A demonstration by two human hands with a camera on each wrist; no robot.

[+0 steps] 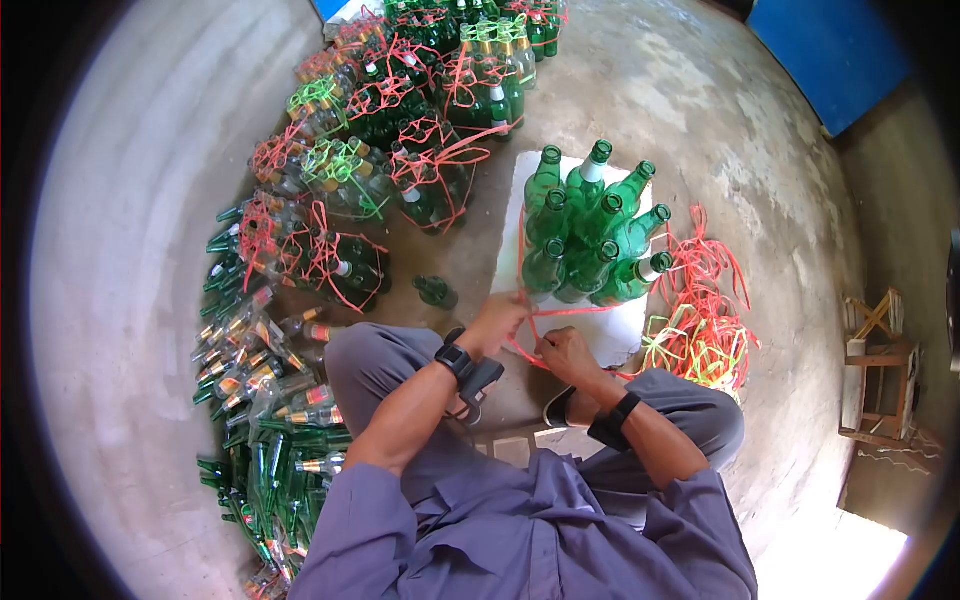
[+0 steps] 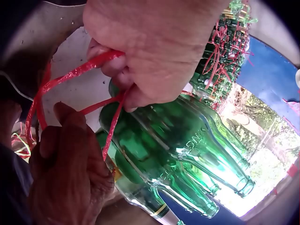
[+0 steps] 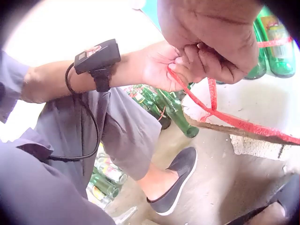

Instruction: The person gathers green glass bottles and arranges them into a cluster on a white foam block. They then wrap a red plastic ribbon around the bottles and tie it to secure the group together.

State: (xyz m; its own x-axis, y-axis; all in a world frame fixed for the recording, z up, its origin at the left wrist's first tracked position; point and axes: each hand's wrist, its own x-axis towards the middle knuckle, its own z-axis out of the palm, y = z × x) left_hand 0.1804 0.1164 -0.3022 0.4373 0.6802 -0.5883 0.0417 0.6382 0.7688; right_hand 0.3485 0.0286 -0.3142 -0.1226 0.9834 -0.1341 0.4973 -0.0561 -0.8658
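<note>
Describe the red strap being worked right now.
The red strap is narrow, flat and shiny, like plastic. It runs along the near side of the green bottles on the white board and crosses itself. The left hand pinches it; the right hand curls round it. No finished knot shows.

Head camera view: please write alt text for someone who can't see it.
A seated person's left hand and right hand grip red strip beside nine upright green bottles on a white slab. Strip-bound bundles and a pile of loose bottles lie left; tangled red and yellow-green strips lie right.
</note>
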